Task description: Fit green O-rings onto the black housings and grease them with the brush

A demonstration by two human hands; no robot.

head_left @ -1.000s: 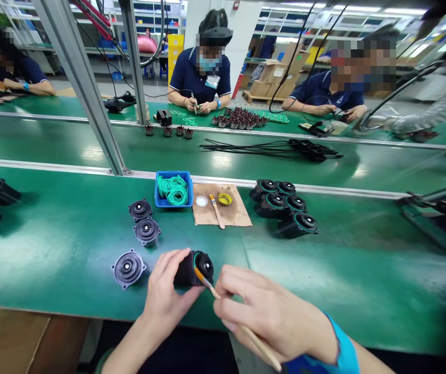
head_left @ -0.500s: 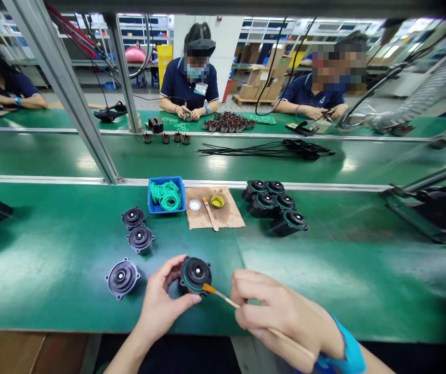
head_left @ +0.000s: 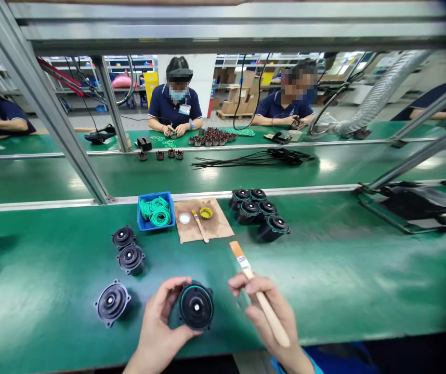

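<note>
My left hand (head_left: 159,324) is closed around a round black motor housing (head_left: 196,306) with a green ring on its face, turned up toward me. My right hand (head_left: 270,317) grips a small wooden-handled brush (head_left: 257,293), its orange bristles pointing up and away from the housing. Both hands hover over the near edge of the green bench (head_left: 343,280). Left of my left hand lies a black flanged cover (head_left: 112,302).
Two more black covers (head_left: 128,250) sit further back. A blue tray of green rings (head_left: 155,210) and a brown paper (head_left: 217,228) carrying a second brush and small pots lie behind. Several finished housings (head_left: 257,212) cluster right of it. Other people work across the conveyor.
The brush has lifted off the housing's rim and now points upward. The housing's face has turned toward me. The camera tilted up.
</note>
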